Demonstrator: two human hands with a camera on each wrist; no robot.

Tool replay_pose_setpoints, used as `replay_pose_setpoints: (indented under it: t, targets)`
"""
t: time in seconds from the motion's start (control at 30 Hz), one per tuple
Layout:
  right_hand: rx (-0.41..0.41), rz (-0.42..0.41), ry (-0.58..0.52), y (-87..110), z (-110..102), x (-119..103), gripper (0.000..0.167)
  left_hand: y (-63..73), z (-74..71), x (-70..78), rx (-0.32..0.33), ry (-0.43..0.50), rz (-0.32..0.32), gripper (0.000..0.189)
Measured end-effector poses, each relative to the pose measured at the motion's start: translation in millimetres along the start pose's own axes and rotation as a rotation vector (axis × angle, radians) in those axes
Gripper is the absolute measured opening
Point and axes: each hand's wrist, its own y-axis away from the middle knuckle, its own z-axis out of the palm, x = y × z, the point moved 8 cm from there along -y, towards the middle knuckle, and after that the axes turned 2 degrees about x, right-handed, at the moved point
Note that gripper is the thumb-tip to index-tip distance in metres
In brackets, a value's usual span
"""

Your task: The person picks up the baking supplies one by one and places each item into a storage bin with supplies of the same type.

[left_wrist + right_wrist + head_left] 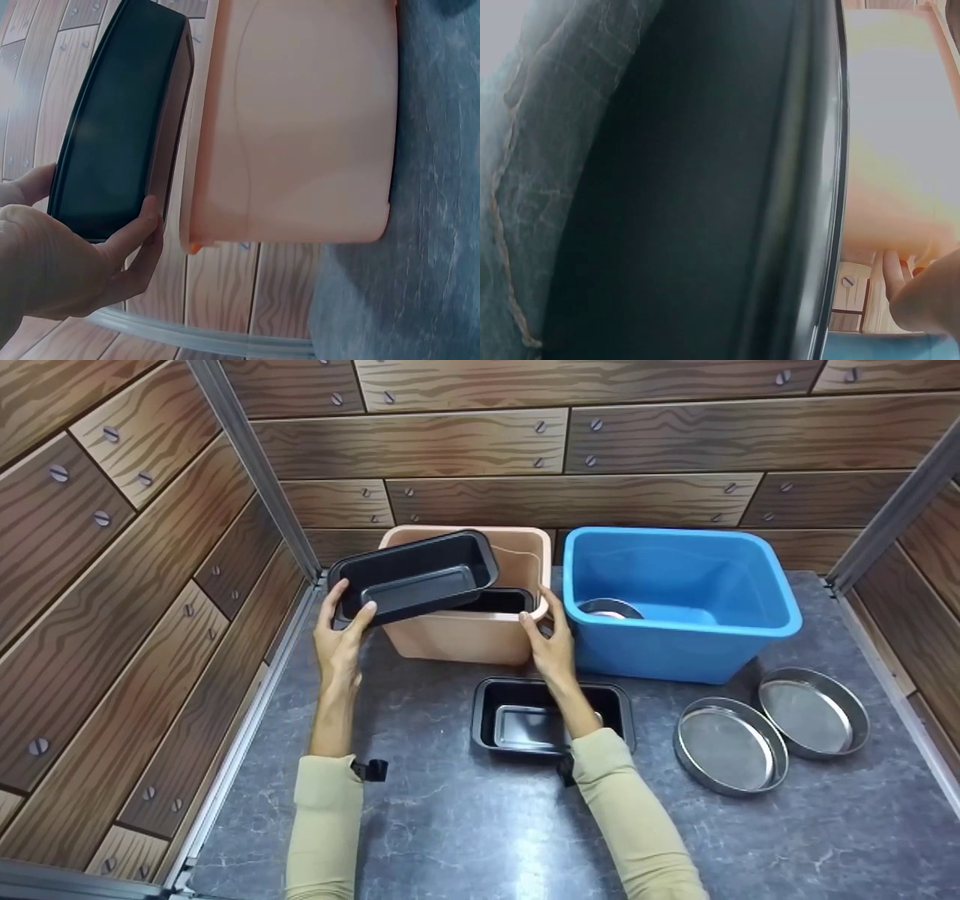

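Black, rectangular, metal-looking loaf pan (412,577): we pinch it by its left end with our left hand (341,641), clearly the nearer one. It's above the peach plastic bin (457,637), long axis roughly left-right, tilted, right end higher. Left end overhangs the bin's left rim; left wrist view shows a gap between pan and rim. Our right hand (553,641) grips the bin's right front corner, apart from the pan. We see open room between the pan's right end and the bin's right wall; below, a second black loaf pan (506,601) takes up the near side inside. Tall blue plastic bin (660,652) stands just beside our right hand, limiting space there.
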Motion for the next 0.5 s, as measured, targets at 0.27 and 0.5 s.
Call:
replay_pose_setpoints:
  t: [0.27, 0.5]
  targets:
    - [0.002, -0.025, -0.021, 6.5, 1, -17, 0.059, -4.0, 10.3, -2.7, 0.035, -0.059, 0.036, 0.065]
    - [0.0, 0.01, -0.017, 14.5, 1, -38, 0.059, -8.1, 17.8, -7.2, 0.048, -0.069, 0.044, 0.066]
